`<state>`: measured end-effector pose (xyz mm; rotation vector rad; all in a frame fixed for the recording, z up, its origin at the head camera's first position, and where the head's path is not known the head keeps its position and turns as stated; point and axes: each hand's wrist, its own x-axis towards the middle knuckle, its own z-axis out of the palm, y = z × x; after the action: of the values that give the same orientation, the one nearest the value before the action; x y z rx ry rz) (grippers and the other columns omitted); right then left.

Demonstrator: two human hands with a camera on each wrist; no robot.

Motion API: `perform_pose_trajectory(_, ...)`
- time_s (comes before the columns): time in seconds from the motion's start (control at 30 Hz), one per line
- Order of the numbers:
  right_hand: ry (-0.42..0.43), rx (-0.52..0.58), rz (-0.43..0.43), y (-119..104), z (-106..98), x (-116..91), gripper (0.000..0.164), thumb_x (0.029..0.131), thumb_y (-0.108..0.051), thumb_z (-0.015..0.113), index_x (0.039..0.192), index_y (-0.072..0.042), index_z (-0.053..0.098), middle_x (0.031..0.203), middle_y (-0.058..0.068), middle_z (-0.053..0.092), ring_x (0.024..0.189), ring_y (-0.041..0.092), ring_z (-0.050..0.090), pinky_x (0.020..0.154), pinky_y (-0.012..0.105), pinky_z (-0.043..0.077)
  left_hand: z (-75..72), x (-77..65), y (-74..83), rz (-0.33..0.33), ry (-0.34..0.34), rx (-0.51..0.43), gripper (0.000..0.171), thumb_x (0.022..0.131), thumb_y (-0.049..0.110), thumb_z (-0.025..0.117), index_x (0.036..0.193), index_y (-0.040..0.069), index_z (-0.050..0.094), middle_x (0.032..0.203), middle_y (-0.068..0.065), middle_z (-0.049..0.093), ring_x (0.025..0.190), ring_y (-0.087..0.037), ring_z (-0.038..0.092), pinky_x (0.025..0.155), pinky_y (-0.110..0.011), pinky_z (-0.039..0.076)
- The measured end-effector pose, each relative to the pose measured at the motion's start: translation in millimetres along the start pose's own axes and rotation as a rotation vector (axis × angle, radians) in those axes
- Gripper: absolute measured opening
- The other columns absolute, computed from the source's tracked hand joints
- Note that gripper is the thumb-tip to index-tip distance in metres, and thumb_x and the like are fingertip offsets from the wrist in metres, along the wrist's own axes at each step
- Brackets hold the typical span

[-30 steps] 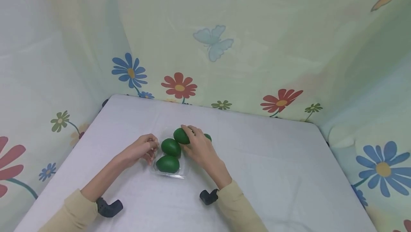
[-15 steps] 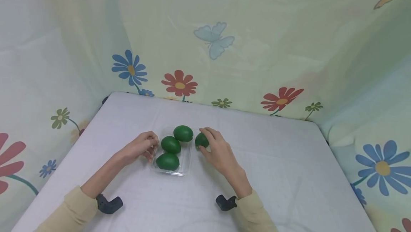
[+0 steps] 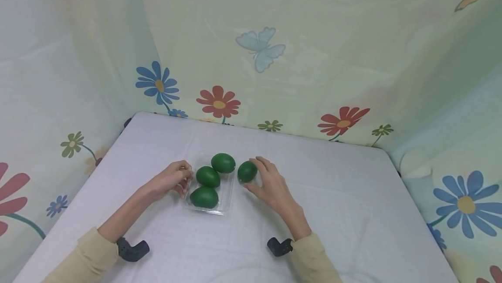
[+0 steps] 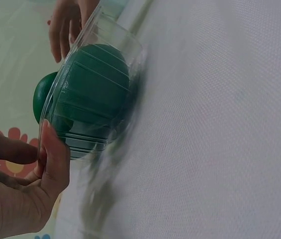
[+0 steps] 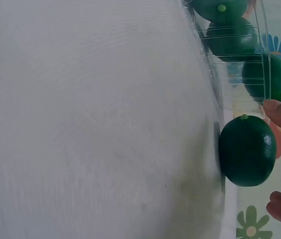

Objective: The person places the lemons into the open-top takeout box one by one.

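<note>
In the head view, a clear plastic container [image 3: 226, 202] holds three dark green, smooth, avocado-like fruits: a front one [image 3: 204, 197], a middle one [image 3: 208, 177] and a back one [image 3: 223, 163]. My left hand [image 3: 174, 180] pinches the container's left rim between thumb and fingers, as the left wrist view also shows. A fourth green fruit [image 3: 247, 172] lies on the table just right of the container. Around its right side, my right hand [image 3: 272, 186] is spread with thumb and fingers apart. The right wrist view shows a gap between this fruit [image 5: 247, 151] and those fingers.
A white cloth covers the table [image 3: 333, 213]. Behind it and along both sides hangs a pale curtain [image 3: 310, 56] printed with flowers and butterflies. A dark angled device [image 3: 133, 250] sits at the left wrist, and a similar device [image 3: 279, 246] at the right.
My right hand has moved right, from the back fruit in the container to the fourth fruit. Its fingers have since drawn away from that fruit. My left hand keeps its place on the rim.
</note>
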<state>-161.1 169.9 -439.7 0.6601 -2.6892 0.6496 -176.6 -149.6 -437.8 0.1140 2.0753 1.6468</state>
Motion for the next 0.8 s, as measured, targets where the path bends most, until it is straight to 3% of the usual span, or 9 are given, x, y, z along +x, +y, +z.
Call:
perform_pose_trajectory(0.27, -0.119, 0.041, 0.093, -3, 17, 12, 0.073, 0.081, -0.027, 0.089, 0.142, -0.01, 0.054, 0.149, 0.021, 0.05, 0.129, 0.041, 0.056, 0.094, 0.057, 0.058, -0.4, 0.2, -2.4, 0.0, 0.009, -0.003, 0.015, 0.101, 0.008, 0.041, 0.109, -0.004, 0.045, 0.086, -0.008, 0.051, 0.063, -0.016, 0.053, 0.054, -0.028, 0.055)
perform_pose_trajectory(0.47, -0.132, 0.028, 0.154, 0, 27, 18, 0.066, 0.084, -0.026, 0.086, 0.141, -0.012, 0.056, 0.149, 0.018, 0.05, 0.129, 0.04, 0.056, 0.098, 0.056, 0.056, 0.7, 1.1, -3.1, 0.001, 0.007, -0.013, 0.016, 0.101, 0.008, 0.042, 0.11, -0.004, 0.045, 0.087, -0.008, 0.052, 0.063, -0.016, 0.053, 0.054, -0.028, 0.055)
perform_pose_trajectory(0.8, -0.156, 0.107, 0.198, 3, 33, 21, 0.064, 0.084, -0.021, 0.087, 0.14, -0.009, 0.057, 0.144, 0.018, 0.052, 0.13, 0.038, 0.057, 0.106, 0.053, 0.053, 0.3, 1.8, -3.8, 0.011, 0.011, -0.018, 0.014, 0.099, 0.006, 0.041, 0.109, -0.004, 0.045, 0.086, -0.008, 0.051, 0.062, -0.016, 0.052, 0.053, -0.027, 0.054)
